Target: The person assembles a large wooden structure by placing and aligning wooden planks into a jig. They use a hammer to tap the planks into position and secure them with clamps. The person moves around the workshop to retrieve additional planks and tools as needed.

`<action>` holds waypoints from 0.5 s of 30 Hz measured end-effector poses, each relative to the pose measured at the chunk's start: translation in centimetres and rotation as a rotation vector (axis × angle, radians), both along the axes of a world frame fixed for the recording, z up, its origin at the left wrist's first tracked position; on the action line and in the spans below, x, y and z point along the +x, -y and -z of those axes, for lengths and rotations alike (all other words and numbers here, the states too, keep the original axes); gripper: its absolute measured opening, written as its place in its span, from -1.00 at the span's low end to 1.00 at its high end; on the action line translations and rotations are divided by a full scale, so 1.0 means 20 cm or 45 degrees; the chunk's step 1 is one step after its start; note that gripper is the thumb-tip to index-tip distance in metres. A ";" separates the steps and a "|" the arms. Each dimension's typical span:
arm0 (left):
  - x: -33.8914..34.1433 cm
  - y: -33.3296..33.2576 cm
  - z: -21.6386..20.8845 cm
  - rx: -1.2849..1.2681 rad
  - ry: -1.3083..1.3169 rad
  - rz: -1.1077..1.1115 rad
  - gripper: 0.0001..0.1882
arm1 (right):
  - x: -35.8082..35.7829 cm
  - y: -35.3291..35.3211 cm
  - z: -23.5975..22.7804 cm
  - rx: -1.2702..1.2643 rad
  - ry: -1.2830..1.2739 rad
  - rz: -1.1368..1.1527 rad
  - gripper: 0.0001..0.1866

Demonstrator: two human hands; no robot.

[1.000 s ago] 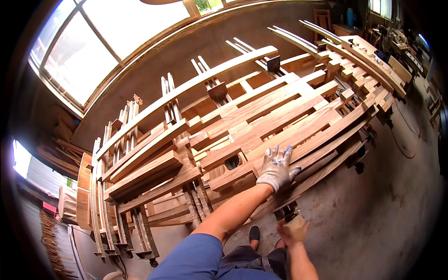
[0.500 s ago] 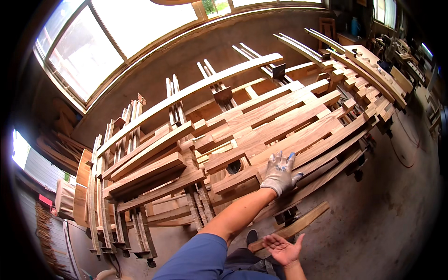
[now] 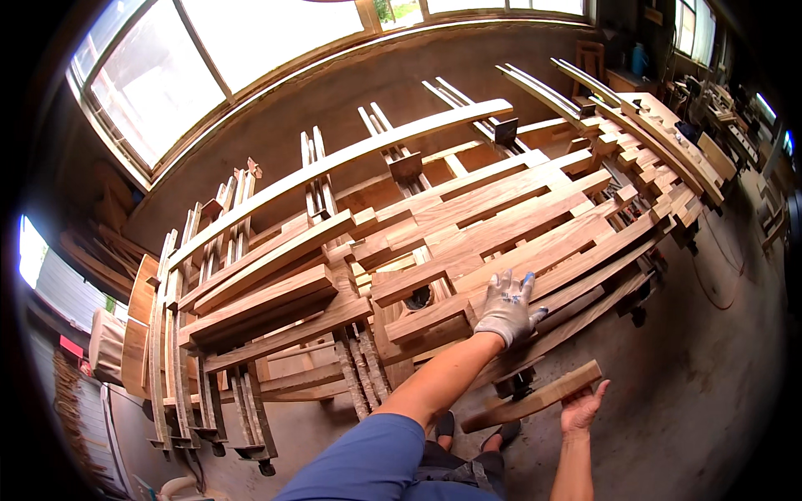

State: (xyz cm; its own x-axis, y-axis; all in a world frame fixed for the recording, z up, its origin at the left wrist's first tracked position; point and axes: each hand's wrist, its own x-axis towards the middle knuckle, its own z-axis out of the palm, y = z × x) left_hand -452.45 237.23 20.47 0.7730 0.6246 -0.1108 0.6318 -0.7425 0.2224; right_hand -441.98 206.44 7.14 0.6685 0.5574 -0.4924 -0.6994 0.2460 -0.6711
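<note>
Head view. Left hand (image 3: 507, 307), in a pale work glove, lies flat on the boards (image 3: 501, 225), fingers (image 3: 526, 284) spread and open, gripping nothing. It presses on a plank near the front edge of the stack, toward its middle.

Right hand (image 3: 582, 407), bare, is below and just right of the left, over the floor (image 3: 710, 376). It holds a short wood block (image 3: 535, 398) from underneath, fingers curled up around the block's right end. Block lies tilted, right end higher, left end pointing toward the person's shoes (image 3: 472, 430). It is clear of the stack, just in front of its front edge.

Boards lie side by side and overlapping in long rows, carried on a rack of clamps (image 3: 251, 409) whose bars stick out at the left and rear edges. One long pale plank (image 3: 351, 154) runs along the rear edge of the stack, raised above the rest.

Blue sleeve (image 3: 368, 459) at the lower edge. Big window (image 3: 209, 50) beyond the rear, upper left. More lumber (image 3: 134, 326) stacked at far left. Cluttered table (image 3: 727, 108) at far right.
</note>
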 end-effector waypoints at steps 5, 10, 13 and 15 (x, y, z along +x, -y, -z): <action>-0.04 -0.01 0.03 -0.008 0.029 -0.028 -0.05 | -0.26 -0.02 -0.57 0.183 0.617 -0.264 -0.09; -0.04 -0.01 0.00 -0.035 0.016 -0.030 -0.04 | -0.63 0.03 -0.38 0.362 0.023 -0.694 -0.07; 0.02 0.03 -0.04 -0.070 0.037 -0.018 -0.03 | -0.76 -0.05 -0.09 -0.008 0.102 -1.038 -0.30; 0.00 0.01 -0.05 -0.031 -0.007 -0.040 -0.04 | -0.72 -0.16 0.02 -0.281 0.490 -1.498 -0.07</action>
State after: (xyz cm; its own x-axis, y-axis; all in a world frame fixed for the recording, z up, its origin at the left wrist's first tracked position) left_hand -452.44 236.97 21.53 0.7523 0.6458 -0.1301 0.6561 -0.7166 0.2368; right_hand -456.31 209.69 6.77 -0.0554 0.8431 -0.5349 -0.1688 -0.5359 -0.8272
